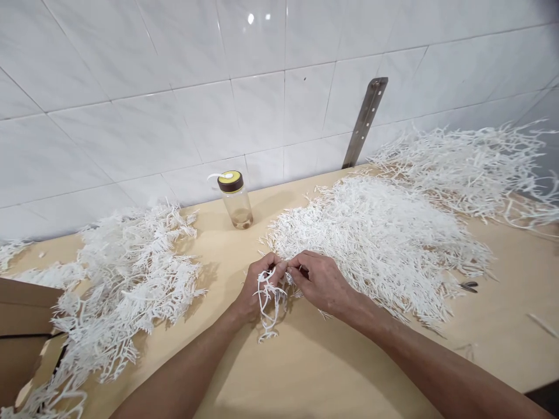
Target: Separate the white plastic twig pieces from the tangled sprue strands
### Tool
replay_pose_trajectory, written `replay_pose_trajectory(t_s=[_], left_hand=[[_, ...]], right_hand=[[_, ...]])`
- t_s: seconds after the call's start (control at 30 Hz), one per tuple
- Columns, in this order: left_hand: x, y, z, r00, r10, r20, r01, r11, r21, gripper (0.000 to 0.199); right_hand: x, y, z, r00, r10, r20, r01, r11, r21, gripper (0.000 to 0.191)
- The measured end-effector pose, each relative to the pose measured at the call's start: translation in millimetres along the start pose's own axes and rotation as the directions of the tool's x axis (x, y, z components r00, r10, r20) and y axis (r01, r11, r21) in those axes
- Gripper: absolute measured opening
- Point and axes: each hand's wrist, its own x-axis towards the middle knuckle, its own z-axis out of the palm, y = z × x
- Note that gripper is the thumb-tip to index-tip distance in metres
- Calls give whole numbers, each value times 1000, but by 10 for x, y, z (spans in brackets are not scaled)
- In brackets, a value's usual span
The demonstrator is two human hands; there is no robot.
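Near the middle of the table, my left hand point(257, 285) is closed on a white branching plastic strand point(267, 311), whose curled ends hang down below the fingers. My right hand point(321, 282) meets it at the fingertips, thumb and forefinger pinched together at the strand's upper end. What exactly lies between the right fingertips is too small to make out. Just beyond and to the right of both hands spreads a large heap of short white pieces point(371, 238). Left of my hands lies a pile of branching white strands point(131, 279).
A clear bottle point(237, 203) with a dark and yellow lid stands near the tiled wall point(196, 116). A metal bracket point(365, 122) leans there. Longer white strands point(471, 169) lie at the back right, small dark clippers point(469, 286) at right, a cardboard box point(26, 331) at left.
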Motion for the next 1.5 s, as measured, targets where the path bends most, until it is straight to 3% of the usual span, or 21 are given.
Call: replay_pose_trajectory(t_s=[0.37,0.47,0.6,0.73,0.83,1.0,1.33,1.5], left_hand=[[-45,48,102,992,91,-86,-87,995,54,34],[-49,74,80,994,72,-87,-70,997,24,34],[-4,64,39,994,13,-108,-16,1000,-25,35],[66,6,16,991,13,-132,-15,1000,-19,37],[66,-9,16,990,-8,-143,2,999,-37,38],[19,9,10,989,49,-137,-40,997,72,36],[43,-27,12,986,67,-152,-56,996,76,33],[19,-19,16,988,88,-130,-77,993,85,31]], right_hand=[[31,-22,89,990,138,-37,-140,988,-60,16],[66,28,-29,982,106,-159,-126,984,-122,16],[121,168,-268,932,86,-353,-143,980,-140,13],[129,227,-352,915,85,-395,-143,982,-120,11],[101,151,-279,941,23,-337,-39,998,-41,11],[38,-22,-95,989,-99,-112,112,986,122,14],[13,-27,0,998,-26,-53,32,994,102,11],[25,-11,55,994,103,41,-107,988,113,14]])
